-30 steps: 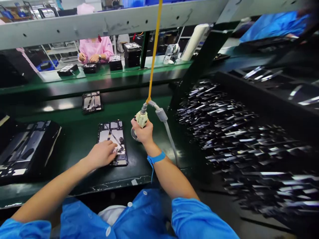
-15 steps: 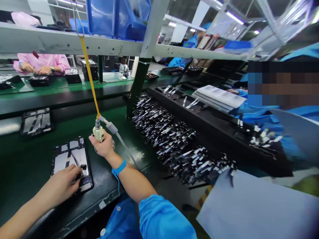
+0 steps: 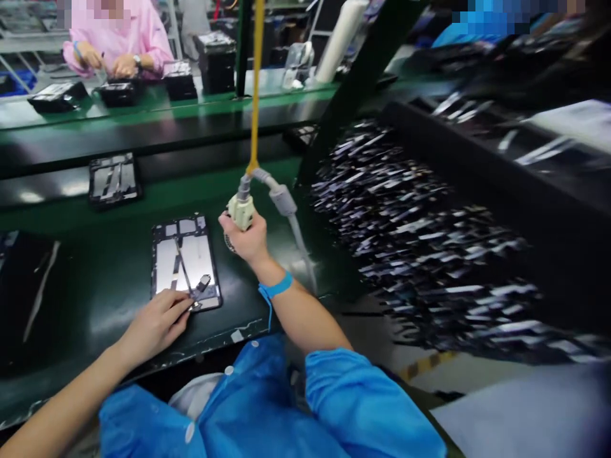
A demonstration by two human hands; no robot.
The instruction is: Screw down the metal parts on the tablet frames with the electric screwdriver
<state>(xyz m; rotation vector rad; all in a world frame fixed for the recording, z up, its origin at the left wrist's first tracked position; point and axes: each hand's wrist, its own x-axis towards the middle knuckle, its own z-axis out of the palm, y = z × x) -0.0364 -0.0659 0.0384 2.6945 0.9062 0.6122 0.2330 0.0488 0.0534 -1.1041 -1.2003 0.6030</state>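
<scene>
On the dark green counter (image 3: 119, 280), at about 9 o'clock from the right hand, lies an open tablet back frame (image 3: 185, 263), flat, its long side running away from the person. The left hand (image 3: 155, 324) rests at the frame's near edge, at 6 o'clock of it, fingertips touching the lower left corner beside a small dark part; its grip is loose, pressing rather than closed on anything. The right hand (image 3: 248, 238) is clenched around the pale body of a hanging electric screwdriver (image 3: 241, 210), which a yellow cord (image 3: 256, 83) suspends from above and a grey cable (image 3: 291, 222) feeds from the 3 o'clock side. The tool is held upright, just to the right of the frame and apart from it; its tip is hidden behind the hand.

As a judgement, the work on this frame is mid-way: the piece is placed and steadied, the tool is in hand, but it is not over the frame, so fastening is left to do. Whether any screws are already in cannot be told.

The frame shows silvery plates inside a black border, with a thin dark strip crossing it diagonally. A second similar frame (image 3: 113, 179) lies further off at 11 o'clock. A blurred mass of small metal strips (image 3: 420, 235) fills the 2 o'clock side. A person in pink (image 3: 119, 44) works across the line.
</scene>
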